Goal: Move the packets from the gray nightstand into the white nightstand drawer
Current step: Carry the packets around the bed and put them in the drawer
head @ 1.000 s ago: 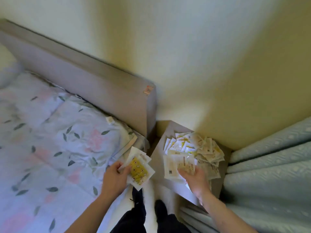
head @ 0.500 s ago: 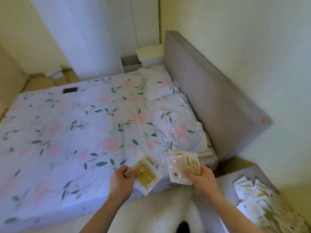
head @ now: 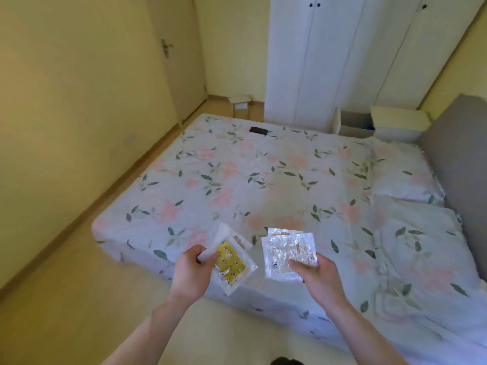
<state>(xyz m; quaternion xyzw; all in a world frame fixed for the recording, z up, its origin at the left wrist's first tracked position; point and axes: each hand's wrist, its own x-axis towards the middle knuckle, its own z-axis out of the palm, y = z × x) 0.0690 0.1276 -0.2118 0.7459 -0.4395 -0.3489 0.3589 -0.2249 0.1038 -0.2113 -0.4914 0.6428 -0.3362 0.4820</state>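
My left hand (head: 193,273) grips a small stack of packets (head: 232,262); the top one is clear with a yellow printed insert. My right hand (head: 317,276) holds another stack of clear, whitish packets (head: 286,252), thumb pressed on top. Both hands hover over the near edge of the bed. Across the bed at the far right stands the white nightstand (head: 395,122), with an open drawer (head: 354,126) pulled out to its left. The gray nightstand is out of view.
A bed with a floral cover (head: 276,185) fills the middle, with a gray headboard (head: 458,159) on the right. A black object (head: 258,130) lies at the bed's far edge. White wardrobe (head: 329,56) behind, a door (head: 179,56) at left, a cardboard box (head: 241,106) on the floor.
The view has swung left from the gray nightstand across the bed to the far side of the room. My right hand lifted a stack of packets; both hands carry theirs along.
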